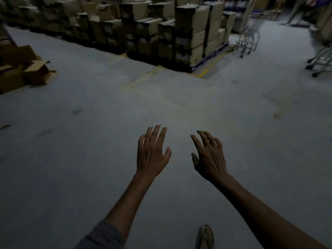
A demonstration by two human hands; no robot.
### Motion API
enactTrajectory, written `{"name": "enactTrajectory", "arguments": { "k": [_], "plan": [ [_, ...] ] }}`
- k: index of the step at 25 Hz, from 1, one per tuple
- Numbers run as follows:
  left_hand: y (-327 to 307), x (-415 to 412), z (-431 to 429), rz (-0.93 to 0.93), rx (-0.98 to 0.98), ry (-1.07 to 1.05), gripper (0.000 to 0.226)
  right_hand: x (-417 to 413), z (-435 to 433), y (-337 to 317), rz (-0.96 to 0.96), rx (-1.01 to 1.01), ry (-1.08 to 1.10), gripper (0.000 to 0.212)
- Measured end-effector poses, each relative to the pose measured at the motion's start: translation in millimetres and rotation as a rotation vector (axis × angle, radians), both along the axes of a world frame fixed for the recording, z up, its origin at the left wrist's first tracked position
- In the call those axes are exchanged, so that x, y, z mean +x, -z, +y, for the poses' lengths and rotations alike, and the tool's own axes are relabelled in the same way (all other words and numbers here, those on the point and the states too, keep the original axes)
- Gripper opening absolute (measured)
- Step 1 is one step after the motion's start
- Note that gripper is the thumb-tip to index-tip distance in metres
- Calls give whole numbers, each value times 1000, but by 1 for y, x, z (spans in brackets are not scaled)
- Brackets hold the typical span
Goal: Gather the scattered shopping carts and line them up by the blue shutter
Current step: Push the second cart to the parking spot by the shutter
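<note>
My left hand (pixel 152 153) and my right hand (pixel 208 155) hover side by side over the grey floor, fingers spread and holding nothing. A metal shopping cart (pixel 248 35) stands far ahead at the upper right, beside the corner of the stacked boxes. The wheels and lower frame of a second cart (pixel 321 60) show at the right edge. Both carts are well beyond my hands. No blue shutter is in view.
Pallets of stacked cardboard boxes (pixel 190 33) fill the back, bordered by yellow floor tape (pixel 206 71). Loose open cartons (pixel 27 69) lie at the left. My sandalled foot (pixel 205 237) shows at the bottom. Someone's legs (pixel 296 11) are at the far upper right.
</note>
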State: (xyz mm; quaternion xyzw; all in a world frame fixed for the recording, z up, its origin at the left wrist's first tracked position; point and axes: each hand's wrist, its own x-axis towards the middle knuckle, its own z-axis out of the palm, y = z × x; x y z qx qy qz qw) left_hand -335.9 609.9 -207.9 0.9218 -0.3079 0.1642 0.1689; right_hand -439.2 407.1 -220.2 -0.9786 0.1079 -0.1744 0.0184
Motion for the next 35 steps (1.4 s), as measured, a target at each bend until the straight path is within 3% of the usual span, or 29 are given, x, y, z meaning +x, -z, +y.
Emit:
{"name": "enactTrajectory", "arguments": {
  "k": [8,17,26,31,35],
  "plan": [
    [-16,55,-154,-2,4,156,96,43,-144,-5,-24,132,117,77],
    [-23,129,-339,-25,39,212,69,101,-312,-10,-55,263,214,66],
    [-5,253,-506,29,-15,324,65,204,-447,8,-73,501,348,60],
    [-15,335,-597,16,-32,423,57,269,-522,-6,-96,481,460,55],
    [-22,384,-664,-24,-61,505,53,309,-578,-23,-151,318,550,50]
  ]
}}
